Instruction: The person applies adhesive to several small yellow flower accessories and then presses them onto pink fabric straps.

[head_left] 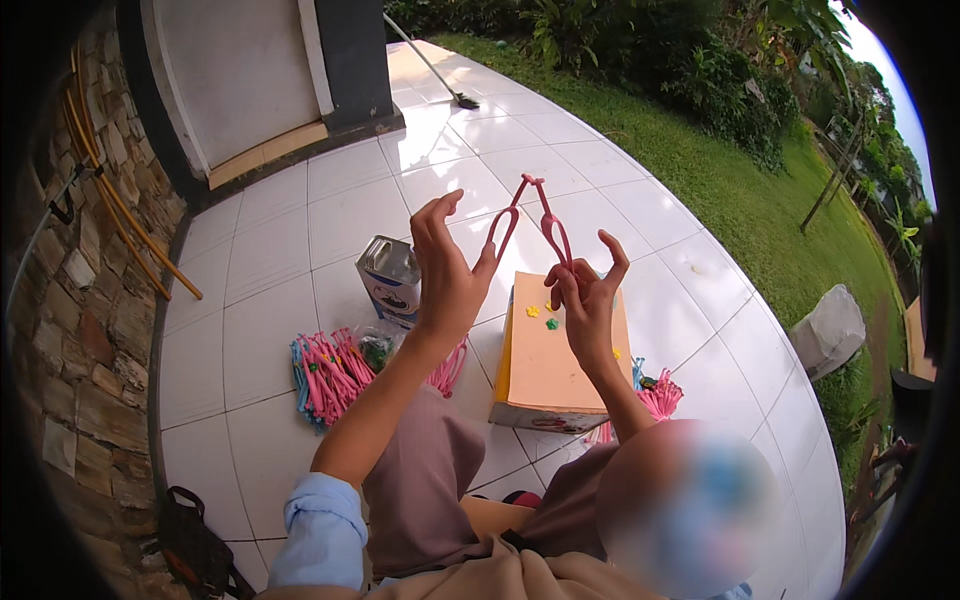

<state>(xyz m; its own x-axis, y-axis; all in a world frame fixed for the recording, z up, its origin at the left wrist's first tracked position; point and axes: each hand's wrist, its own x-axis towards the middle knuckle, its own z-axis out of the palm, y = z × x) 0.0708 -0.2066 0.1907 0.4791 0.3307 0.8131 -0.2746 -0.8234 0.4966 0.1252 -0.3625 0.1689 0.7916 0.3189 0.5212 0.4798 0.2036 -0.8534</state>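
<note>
A pink V-shaped strap (pixel 524 184), much like a flip-flop strap, is held up above the floor with its joined tip pointing upward. Each leg widens into a slotted loop. My left hand (pixel 447 265) has the left leg's end at its thumb tip, the other fingers raised; part of that grip is hidden. Thumb and finger of my right hand (pixel 588 300) pinch the right leg's end. Below the right hand stands a box with a peach top (pixel 545 365), bearing a green flower-shaped piece (pixel 552 324) and several yellow flower pieces (pixel 533 312).
Bundled pink and blue straps (pixel 330 378) lie left of my knee, beside a clear plastic bag (pixel 382 345) and a metal can (pixel 390 280). More pink straps (pixel 660 398) lie right of the box. A dark bag (pixel 195 540) rests near the stone wall; a broom (pixel 464 101) lies farther off.
</note>
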